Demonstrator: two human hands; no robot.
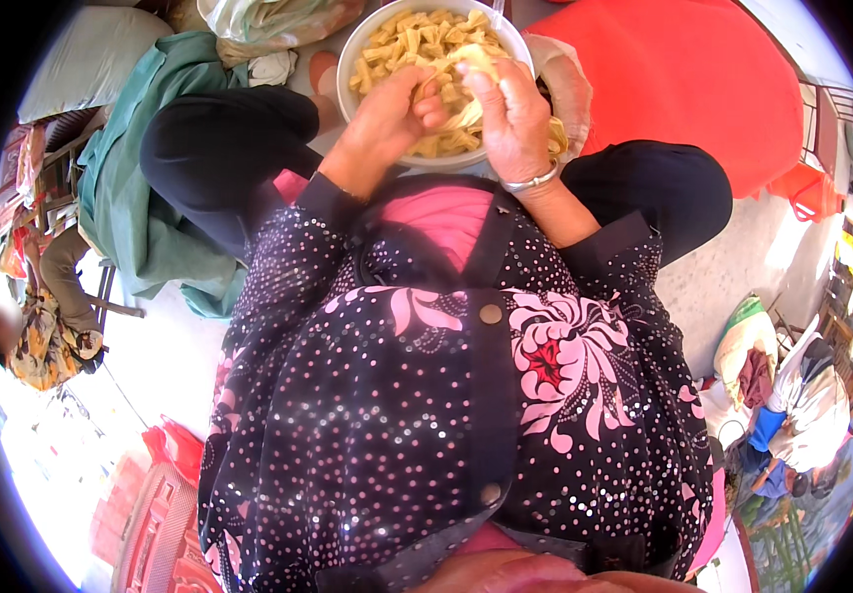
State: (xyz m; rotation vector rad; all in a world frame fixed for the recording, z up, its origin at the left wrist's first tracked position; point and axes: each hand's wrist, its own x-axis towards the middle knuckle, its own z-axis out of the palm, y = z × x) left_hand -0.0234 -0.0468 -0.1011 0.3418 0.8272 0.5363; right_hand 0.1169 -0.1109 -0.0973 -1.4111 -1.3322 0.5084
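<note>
Yellow strip [480,61], likely soft, best held by its ends: we're pinching it, left hand [395,111], right hand [516,119], bowl [345,71] sitting beneath

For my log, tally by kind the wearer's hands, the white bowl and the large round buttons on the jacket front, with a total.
Hands: 2 (left hand, right hand)
White bowl: 1
Jacket buttons: 2
Total: 5, leaving out the yellow pieces, too heaped to count.

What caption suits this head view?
Left hand and right hand handle yellow strips above a white bowl of similar pieces.
</note>
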